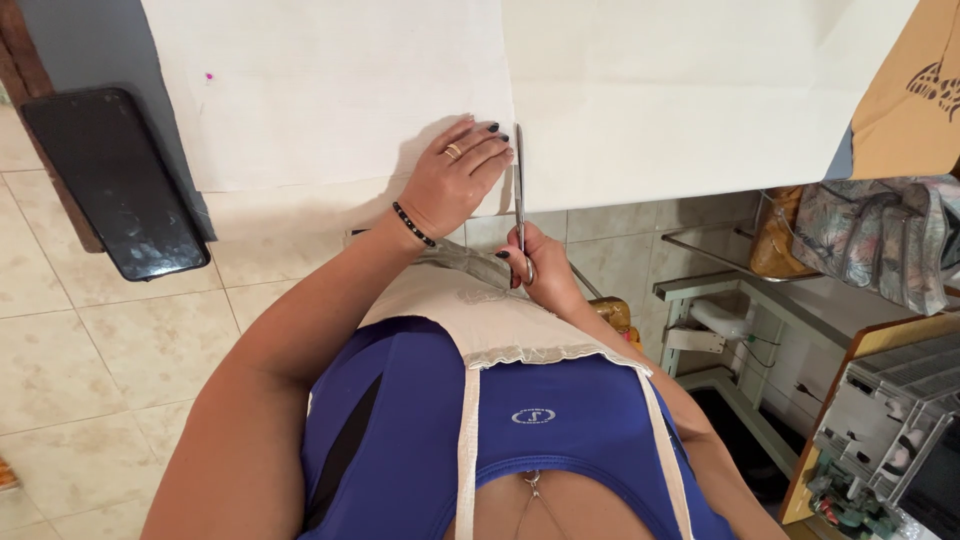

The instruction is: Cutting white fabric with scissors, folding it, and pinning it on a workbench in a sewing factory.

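A: Nearest the lens, the blue top (520,420) and the cream apron (480,320) with its lace hem are filling the bottom of the view. Past them, what is each hand doing?

B: The right hand (545,275) is closing around the handles of the scissors (519,195), fingers curled through the loops. The blades are pointing away from the body and lying along a slit in the white fabric (340,90), which is spreading over the desk (180,180).

A: And the left hand (455,180)?

B: It is lying flat, fingers together, pressing the cloth down just left of the blades, touching the cut edge. A ring and a beaded bracelet are showing on it.

A: How far is the cutting getting?

B: I am judging that it is well under way. A straight parted line is running from the near edge of the fabric up to the top of the view, though I cannot tell whether that upper stretch is a cut or two pieces meeting. The blades are sitting in the near part.

A: Anything else around?

B: A dark phone (115,180) is resting at the desk's left corner, well apart from the hands, and tan patterned paper (915,90) is overlapping the far right
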